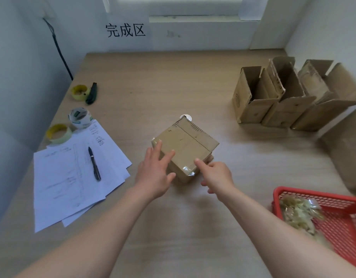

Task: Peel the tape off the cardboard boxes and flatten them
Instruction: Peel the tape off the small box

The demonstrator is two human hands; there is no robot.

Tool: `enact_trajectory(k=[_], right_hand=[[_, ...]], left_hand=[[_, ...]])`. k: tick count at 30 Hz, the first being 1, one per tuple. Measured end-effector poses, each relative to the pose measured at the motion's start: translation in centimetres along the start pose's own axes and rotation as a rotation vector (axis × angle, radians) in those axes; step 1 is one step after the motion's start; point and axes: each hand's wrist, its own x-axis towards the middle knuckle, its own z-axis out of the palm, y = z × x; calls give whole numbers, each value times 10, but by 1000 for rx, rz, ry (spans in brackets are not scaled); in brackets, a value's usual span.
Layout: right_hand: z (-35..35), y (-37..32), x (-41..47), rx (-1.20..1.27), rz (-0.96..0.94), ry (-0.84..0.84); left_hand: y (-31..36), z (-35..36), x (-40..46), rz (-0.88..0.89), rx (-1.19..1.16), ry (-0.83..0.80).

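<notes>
**Here: two hands on a taped cardboard box at the table's centre**

A closed cardboard box (185,149) stands near the middle of a wood-grain table (173,87), one corner turned toward the viewer, with clear tape (186,169) glinting along its near top edge and corner. The left hand (155,177) lies against the box's left side, fingers straight and spread, fingertips resting on the top face; it grips nothing. The right hand (217,177) extends its index finger onto the taped near edge, the other fingers loosely bent below and holding nothing visible. To the right stand three opened boxes (283,101), side by side with flaps raised. A red basket (333,221) at lower right contains crumpled tape scraps (297,213). On the left lie paper sheets (72,177) with a black pen (94,163) on top, three tape rolls (79,117) and a dark utility knife (92,93) beyond them. A wall sign (126,30) bears three Chinese characters.
</notes>
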Motion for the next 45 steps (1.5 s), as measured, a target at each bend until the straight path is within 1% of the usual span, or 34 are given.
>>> enact_trajectory(k=[2, 4, 10, 11, 13, 15, 16, 19, 21, 24, 26, 27, 29, 31, 32, 34, 35, 38, 40, 43, 44, 45], right_hand=[[7, -2, -2, -53, -32, -33], [11, 0, 1, -80, -56, -36], [16, 8, 8, -123, -73, -81], [15, 10, 7, -169, -113, -98], [8, 14, 4, -283, -250, -140], [-4, 21, 1, -327, -369, -186], [-12, 24, 1, -321, -394, -202], [-31, 31, 1, -185, -351, -193], [-35, 32, 0, -87, -320, -130], [-23, 33, -2, -26, -233, 4], [-10, 31, -3, 26, -119, 38], [-4, 31, -2, 54, -62, 37], [5, 29, 0, 73, -3, 27], [11, 27, 0, 72, 11, 23], [12, 26, 1, 70, 12, 23], [11, 25, 2, 14, -3, 29], [9, 25, 3, -31, -17, 32], [-2, 27, 2, -154, -83, 27], [-12, 29, -2, -269, -173, 30], [-23, 38, -9, -617, -468, 46], [-25, 43, -11, -669, -569, 53], [-28, 49, -13, -669, -660, 50]], left_hand=[[3, -3, 9, 42, 151, -100], [5, 0, 11, 71, 245, -169], [6, 4, 9, 97, 314, -227], [6, 2, 8, 107, 313, -235], [7, -2, 4, 143, 314, -247], [7, -5, -1, 205, 296, -265], [5, -7, -3, 238, 277, -281], [-1, -11, -2, 298, 226, -329], [-3, -11, 3, 309, 211, -333], [0, -6, 10, 341, 180, -269], [1, -3, 13, 372, 245, -208], [1, -2, 14, 352, 299, -187], [-1, -2, 17, 218, 349, -156], [-5, -3, 20, 61, 284, -170], [-6, -4, 21, 17, 226, -196], [-2, -8, 20, -23, 121, -223], [1, -10, 19, -32, 108, -220], [8, -16, 9, -37, 210, -211], [12, -16, 0, -41, 261, -229], [25, -15, -11, -34, 336, -273], [30, -14, -11, -33, 358, -278], [33, -14, -11, -37, 367, -283]])
